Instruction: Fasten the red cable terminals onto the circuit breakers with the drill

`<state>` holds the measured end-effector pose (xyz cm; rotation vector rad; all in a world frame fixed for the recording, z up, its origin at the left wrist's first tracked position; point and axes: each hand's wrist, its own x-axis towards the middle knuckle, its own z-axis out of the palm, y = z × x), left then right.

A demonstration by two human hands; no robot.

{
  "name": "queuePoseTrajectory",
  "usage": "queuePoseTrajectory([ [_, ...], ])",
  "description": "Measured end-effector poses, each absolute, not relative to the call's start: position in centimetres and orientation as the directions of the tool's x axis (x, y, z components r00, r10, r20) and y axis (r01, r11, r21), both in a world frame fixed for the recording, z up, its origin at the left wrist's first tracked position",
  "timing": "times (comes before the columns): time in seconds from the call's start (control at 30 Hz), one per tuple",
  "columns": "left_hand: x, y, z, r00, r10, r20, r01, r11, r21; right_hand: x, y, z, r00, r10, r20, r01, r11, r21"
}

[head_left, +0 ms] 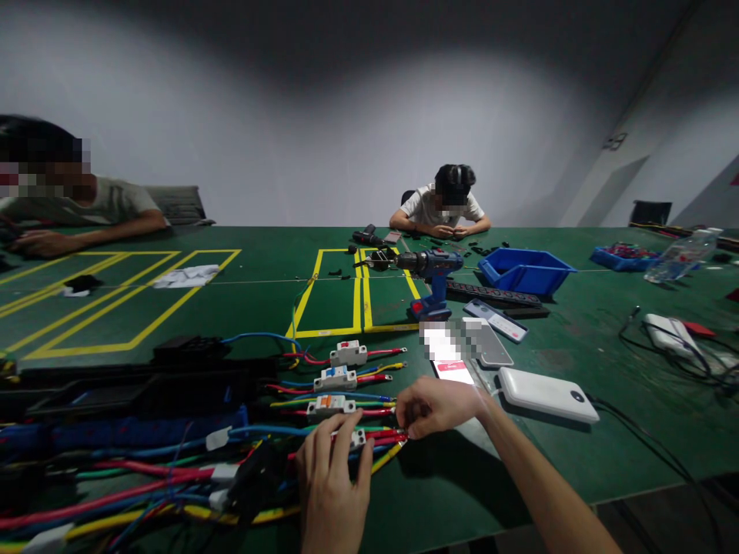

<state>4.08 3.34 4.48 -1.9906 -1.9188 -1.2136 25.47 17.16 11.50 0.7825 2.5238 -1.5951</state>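
My left hand (336, 477) lies over the nearest white circuit breaker (358, 438), fingers slightly spread and resting on it and its wires. My right hand (436, 408) is closed at the ends of the red wires (386, 437) coming from that breaker; what its fingertips pinch is too small to make out. A yellow wire (386, 460) runs just below. Beyond my hands, in a column, sit a breaker with an orange switch (330, 405), one with a blue switch (335, 378) and one with a red switch (348, 353), each with coloured wires.
Bundled cables (144, 477) and black housings fill the left. A blue drill (433, 273), phones (453, 362), a white power bank (548, 394) and a blue bin (525, 269) stand ahead and right. One person sits across the green table (277, 308), another at far left.
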Motion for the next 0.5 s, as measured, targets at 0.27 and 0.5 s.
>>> queuePoseTrajectory([
  [0.27,3.86,3.55,4.0,-0.123,0.747,0.653,0.889,-0.21,0.408,25.82,17.51,10.97,-0.886,0.354,-0.298,0.403,0.274,-0.873],
  [0.5,3.83,3.69,3.97,-0.128,0.741,0.659,0.882,-0.22,0.418,25.72,17.56,11.34,-0.884,0.353,-0.306,0.41,0.271,-0.871],
])
